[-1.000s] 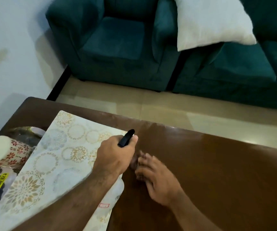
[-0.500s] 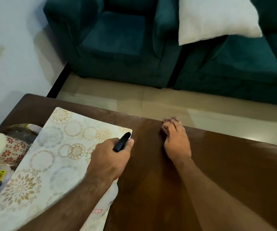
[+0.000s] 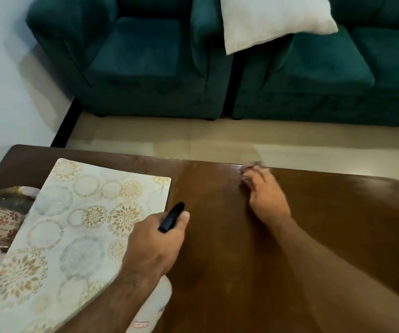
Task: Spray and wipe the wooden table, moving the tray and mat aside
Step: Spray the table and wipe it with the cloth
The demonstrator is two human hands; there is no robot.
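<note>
While your left hand (image 3: 156, 239) grips the spray bottle (image 3: 171, 217) beside the mat (image 3: 73, 224), your right hand (image 3: 264, 195), blurred, fingers bent on a cloth (image 3: 247, 168), far table (image 3: 338, 224) edge.

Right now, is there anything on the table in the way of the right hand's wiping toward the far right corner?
Nothing visible. The right hand is at the far edge of the table; the wood from there to that corner is bare. The mat lies to the left.

Our left hand (image 3: 155, 239) grips a black spray trigger (image 3: 171, 217) beside the mat (image 3: 78, 227). Our right hand (image 3: 264, 195) presses a blurred cloth (image 3: 247, 170) on the desk (image 3: 338, 224) near its far edge. Green sofas (image 3: 145, 56) stand beyond.
</note>
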